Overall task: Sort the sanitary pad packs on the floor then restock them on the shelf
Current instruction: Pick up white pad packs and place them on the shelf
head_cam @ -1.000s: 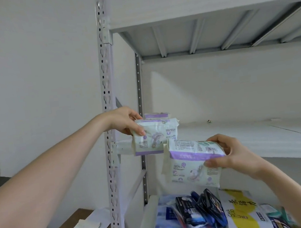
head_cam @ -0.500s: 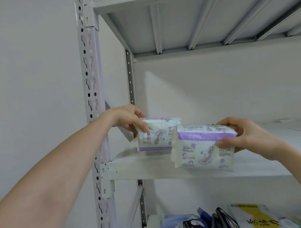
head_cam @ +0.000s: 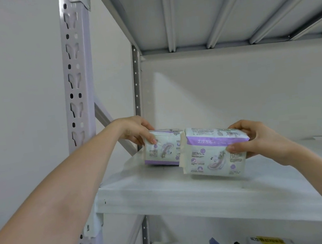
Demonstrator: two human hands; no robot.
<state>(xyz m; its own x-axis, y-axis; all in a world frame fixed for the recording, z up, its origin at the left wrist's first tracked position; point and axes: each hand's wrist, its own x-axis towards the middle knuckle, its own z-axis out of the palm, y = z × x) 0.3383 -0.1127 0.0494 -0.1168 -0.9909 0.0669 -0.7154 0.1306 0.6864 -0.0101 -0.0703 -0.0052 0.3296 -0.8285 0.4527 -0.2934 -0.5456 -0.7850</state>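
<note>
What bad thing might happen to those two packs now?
The right pack, pinched at one end by the right hand, seems not yet down on the shelf; it might slip and drop. Its free end is right by the left pack in the left hand, so it could nudge that one askew.

Open shelf board (head_cam: 205, 193) right of the right pack (head_cam: 215, 155), upright (head_cam: 75, 71) and diagonal brace (head_cam: 104, 116) close at left, upper shelf (head_cam: 202, 5) overhead

Soft, even, bright light; a faint diagonal shadow crosses the back wall (head_cam: 233, 92) (wide-angle bending at the edges), and the shelf (head_cam: 185, 192) front looks slightly smeared.
</note>
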